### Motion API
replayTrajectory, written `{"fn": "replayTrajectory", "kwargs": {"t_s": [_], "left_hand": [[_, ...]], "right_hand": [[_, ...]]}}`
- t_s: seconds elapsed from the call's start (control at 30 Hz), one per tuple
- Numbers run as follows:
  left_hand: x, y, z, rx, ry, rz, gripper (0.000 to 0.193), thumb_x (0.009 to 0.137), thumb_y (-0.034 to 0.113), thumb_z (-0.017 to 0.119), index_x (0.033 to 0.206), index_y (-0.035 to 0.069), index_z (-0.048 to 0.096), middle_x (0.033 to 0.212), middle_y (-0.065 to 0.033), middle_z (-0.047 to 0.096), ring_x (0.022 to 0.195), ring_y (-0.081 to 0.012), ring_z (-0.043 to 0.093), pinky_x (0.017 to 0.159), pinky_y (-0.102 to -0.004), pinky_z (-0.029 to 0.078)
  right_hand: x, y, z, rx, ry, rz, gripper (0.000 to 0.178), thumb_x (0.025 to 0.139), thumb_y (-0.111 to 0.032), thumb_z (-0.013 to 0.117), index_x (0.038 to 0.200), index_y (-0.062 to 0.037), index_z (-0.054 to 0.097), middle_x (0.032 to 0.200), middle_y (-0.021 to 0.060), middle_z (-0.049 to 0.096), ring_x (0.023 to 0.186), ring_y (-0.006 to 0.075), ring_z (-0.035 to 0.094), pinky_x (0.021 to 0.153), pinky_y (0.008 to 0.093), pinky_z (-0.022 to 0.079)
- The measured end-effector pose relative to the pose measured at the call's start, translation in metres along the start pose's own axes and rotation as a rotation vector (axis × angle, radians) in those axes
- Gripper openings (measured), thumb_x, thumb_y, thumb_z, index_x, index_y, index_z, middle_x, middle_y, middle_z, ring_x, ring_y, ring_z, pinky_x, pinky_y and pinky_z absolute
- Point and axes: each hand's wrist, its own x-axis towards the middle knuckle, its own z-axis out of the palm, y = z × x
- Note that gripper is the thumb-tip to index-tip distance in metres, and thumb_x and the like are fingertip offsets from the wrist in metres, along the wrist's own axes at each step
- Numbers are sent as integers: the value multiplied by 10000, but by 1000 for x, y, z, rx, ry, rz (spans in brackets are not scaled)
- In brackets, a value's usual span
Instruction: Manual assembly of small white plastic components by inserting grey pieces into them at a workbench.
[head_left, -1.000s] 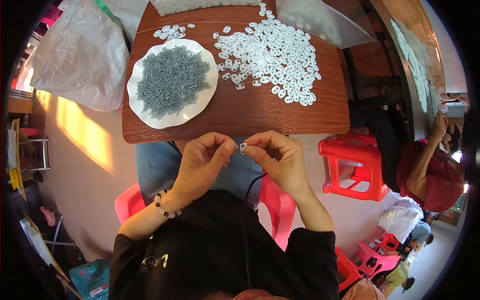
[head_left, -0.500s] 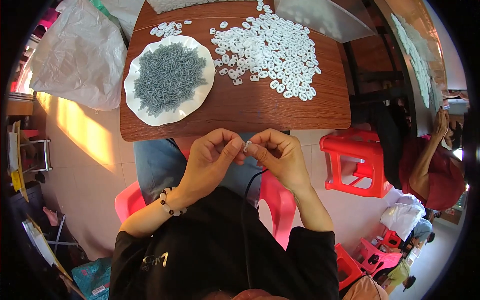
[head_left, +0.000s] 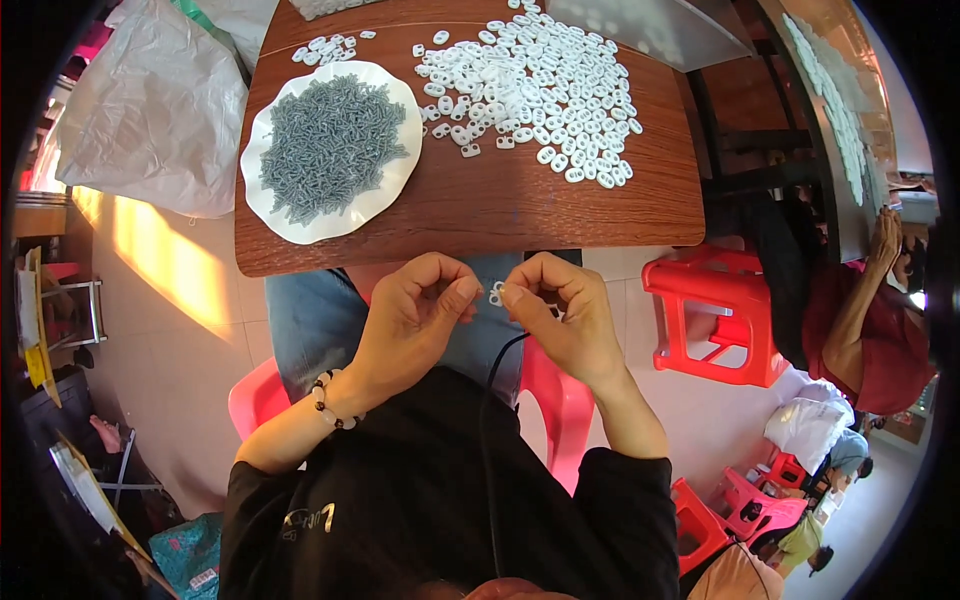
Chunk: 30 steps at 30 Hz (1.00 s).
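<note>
Just beyond the table's near edge, over my lap, my right hand pinches a small white two-hole plastic piece between thumb and forefinger. My left hand, with a beaded bracelet at the wrist, is a little apart from it. Its thumb and fingertips are pressed together; whatever they hold is too small to make out. A white scalloped plate on the table holds a heap of small grey pins. To its right, many similar white two-hole pieces lie spread out.
The brown wooden table lies in front of me. A few white pieces sit behind the plate. A translucent bin stands at the back right. Red stools and a person in a dark red top are at right; a whitish bag is at left.
My hands have moved slightly apart. The white piece, touched by both hands before, now stays in my right fingers. My view has shifted a little.
</note>
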Motion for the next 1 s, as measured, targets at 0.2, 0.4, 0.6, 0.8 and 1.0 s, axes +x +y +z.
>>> {"fn": "replayTrajectory", "kwargs": {"t_s": [0.2,0.4,0.6,0.8,1.0], "left_hand": [[-1,0,-3,99,-24,46,143,942,116,592,929,-24,567,829,-17,586,747,-67,544,688,-218,462],[-1,1,-4,117,-16,38,137,938,106,596,927,-28,570,839,-23,586,750,-74,547,693,-223,464],[-1,1,-4,132,-1,39,130,927,97,610,920,-29,579,833,-25,584,756,-73,547,691,-223,461],[-3,-1,-1,143,33,77,119,918,85,618,903,-28,584,820,-28,590,741,-71,549,681,-222,459],[0,8,-3,125,75,-22,126,917,98,620,888,-21,591,785,-20,599,708,-65,553,654,-216,454]], "right_hand": [[0,-11,3,-182,1,-63,97,871,-74,636,808,-15,591,667,-37,547,603,22,436,546,199,349],[-1,-10,5,-227,27,-95,101,858,-75,647,796,-12,598,651,-24,554,589,31,447,539,205,364],[0,-8,7,-243,37,-111,101,851,-72,653,792,-9,600,640,-21,558,578,34,455,532,205,371],[0,-4,11,-261,65,-133,99,851,-62,650,788,-11,594,629,-22,551,567,34,455,520,207,371],[1,-6,10,-259,85,-159,107,856,-62,647,780,-15,588,626,-23,547,563,33,445,522,206,368]]}}
